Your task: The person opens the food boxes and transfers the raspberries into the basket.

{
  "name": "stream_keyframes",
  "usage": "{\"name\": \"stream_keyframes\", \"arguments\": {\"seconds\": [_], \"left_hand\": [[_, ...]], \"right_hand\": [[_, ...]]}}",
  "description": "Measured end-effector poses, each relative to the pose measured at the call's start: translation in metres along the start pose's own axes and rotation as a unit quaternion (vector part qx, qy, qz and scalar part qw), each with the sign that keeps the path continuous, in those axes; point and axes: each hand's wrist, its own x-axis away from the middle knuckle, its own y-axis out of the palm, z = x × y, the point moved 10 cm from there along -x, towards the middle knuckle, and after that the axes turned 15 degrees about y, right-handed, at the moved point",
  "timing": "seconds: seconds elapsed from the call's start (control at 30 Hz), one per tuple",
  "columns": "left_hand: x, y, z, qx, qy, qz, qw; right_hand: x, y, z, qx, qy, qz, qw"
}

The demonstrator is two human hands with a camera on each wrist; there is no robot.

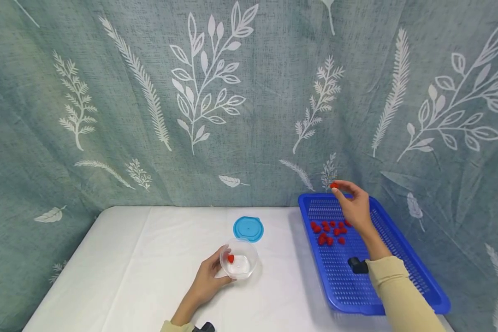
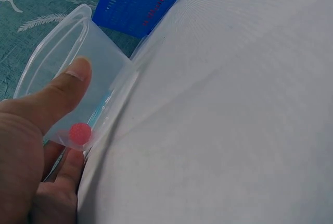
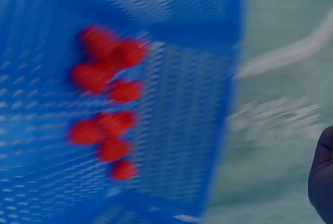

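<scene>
My left hand (image 1: 210, 276) holds a small clear plastic cup (image 1: 239, 258) on the white table; the thumb (image 2: 62, 91) presses its wall. One red berry (image 1: 231, 258) lies inside the cup, also seen as the red berry (image 2: 80, 133) in the left wrist view. My right hand (image 1: 354, 205) is raised above the far end of the blue perforated tray (image 1: 415, 276) and pinches a red berry (image 1: 334, 186) between thumb and fingertips. Several more red berries (image 1: 329, 232) lie in the tray. The right wrist view shows these berries (image 3: 106, 99) blurred, with no fingers visible.
A round blue lid (image 1: 248, 228) lies flat on the table just behind the cup. The white tablecloth (image 1: 141, 263) covers the table, and a teal leaf-print curtain (image 1: 216, 101) hangs right behind it. The tray reaches the table's right edge.
</scene>
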Motion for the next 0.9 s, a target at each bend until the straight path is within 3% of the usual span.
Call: {"name": "stream_keyframes", "arguments": {"seconds": [0.23, 0.43, 0.67, 0.9], "left_hand": [[0.001, -0.001, -0.002, 0.007, -0.004, 0.002, 1.0000], [0.001, 0.000, -0.001, 0.014, -0.005, 0.005, 0.9999], [0.001, 0.001, 0.000, 0.018, -0.006, 0.003, 0.9998], [0.001, 0.001, 0.001, 0.017, 0.003, -0.004, 0.9998]], "right_hand": [[-0.023, -0.007, 0.085, 0.027, 0.052, 0.045, 0.997], [-0.023, -0.019, 0.136, 0.058, 0.117, 0.059, 0.990], [-0.016, -0.030, 0.172, 0.106, 0.175, 0.058, 0.977], [-0.006, -0.031, 0.189, 0.119, 0.221, 0.069, 0.966]]}}
